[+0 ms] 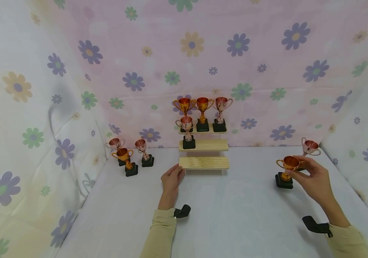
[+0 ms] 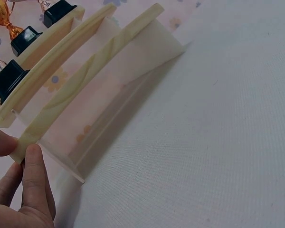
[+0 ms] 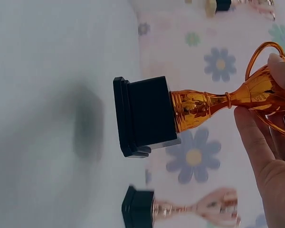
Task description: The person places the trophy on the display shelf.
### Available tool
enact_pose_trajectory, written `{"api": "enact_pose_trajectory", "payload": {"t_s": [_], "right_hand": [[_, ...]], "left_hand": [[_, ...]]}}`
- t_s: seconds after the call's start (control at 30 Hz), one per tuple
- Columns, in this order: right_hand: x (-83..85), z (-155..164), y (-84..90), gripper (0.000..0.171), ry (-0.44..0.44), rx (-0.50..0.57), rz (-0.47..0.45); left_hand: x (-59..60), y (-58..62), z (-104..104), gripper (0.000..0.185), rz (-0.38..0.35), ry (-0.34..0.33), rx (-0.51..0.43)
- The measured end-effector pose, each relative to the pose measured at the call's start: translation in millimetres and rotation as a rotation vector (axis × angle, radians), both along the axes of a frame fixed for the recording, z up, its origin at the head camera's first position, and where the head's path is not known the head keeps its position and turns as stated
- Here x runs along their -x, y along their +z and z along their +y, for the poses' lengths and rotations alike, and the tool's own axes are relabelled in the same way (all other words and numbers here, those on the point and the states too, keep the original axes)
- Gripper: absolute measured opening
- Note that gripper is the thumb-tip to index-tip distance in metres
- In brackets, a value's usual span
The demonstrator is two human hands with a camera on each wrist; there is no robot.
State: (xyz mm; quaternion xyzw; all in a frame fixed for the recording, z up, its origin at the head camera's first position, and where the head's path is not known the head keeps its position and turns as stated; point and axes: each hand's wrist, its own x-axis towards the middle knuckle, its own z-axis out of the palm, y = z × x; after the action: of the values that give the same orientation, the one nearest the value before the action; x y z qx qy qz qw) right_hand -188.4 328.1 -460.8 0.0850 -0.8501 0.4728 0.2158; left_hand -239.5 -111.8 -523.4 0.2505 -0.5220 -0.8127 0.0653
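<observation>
My right hand (image 1: 316, 183) grips a gold trophy cup (image 3: 194, 110) by its bowl, with the thumb on one side and fingers on the other. The cup's black base (image 3: 147, 114) hangs a little above the white table, its shadow apart from it. At the left end of the lowest step of a three-step wooden stand (image 1: 204, 163), my left hand (image 1: 171, 182) pinches the board between thumb and fingers. Two gold trophies (image 1: 202, 104) and a rose-gold trophy (image 1: 221, 104) stand on the top step. Another rose-gold trophy (image 1: 186, 123) stands at the left of the middle step.
Two rose-gold trophies (image 1: 141, 145) and a gold trophy (image 1: 124, 154) stand on the table at the left. Behind my right hand stands a rose-gold trophy (image 1: 310, 146), partly hidden. Flowered cloth (image 1: 158, 32) walls off the table (image 1: 232, 215) at the back and both sides.
</observation>
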Motion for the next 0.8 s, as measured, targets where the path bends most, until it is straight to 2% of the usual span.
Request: {"api": "enact_pose_trajectory", "payload": {"t_s": [0.17,0.33,0.57,0.8], "right_hand": [[12.1,-27,3.3,0.053,0.108,0.012,0.039],[25.1,-55,6.0,0.055,0.198,0.06,0.036],[42.0,-90,19.5,0.053,0.251,0.138,0.06],[61.1,-121,31.6,0.052,0.281,0.195,0.084]], "left_hand": [[0.3,-1.0,-1,0.033,-0.01,-0.007,0.0],[1.0,-2.2,0,0.034,-0.003,-0.005,-0.006],[-0.3,1.2,1,0.034,-0.006,-0.004,-0.013],[0.2,-1.3,0,0.031,0.015,0.015,-0.025]]}}
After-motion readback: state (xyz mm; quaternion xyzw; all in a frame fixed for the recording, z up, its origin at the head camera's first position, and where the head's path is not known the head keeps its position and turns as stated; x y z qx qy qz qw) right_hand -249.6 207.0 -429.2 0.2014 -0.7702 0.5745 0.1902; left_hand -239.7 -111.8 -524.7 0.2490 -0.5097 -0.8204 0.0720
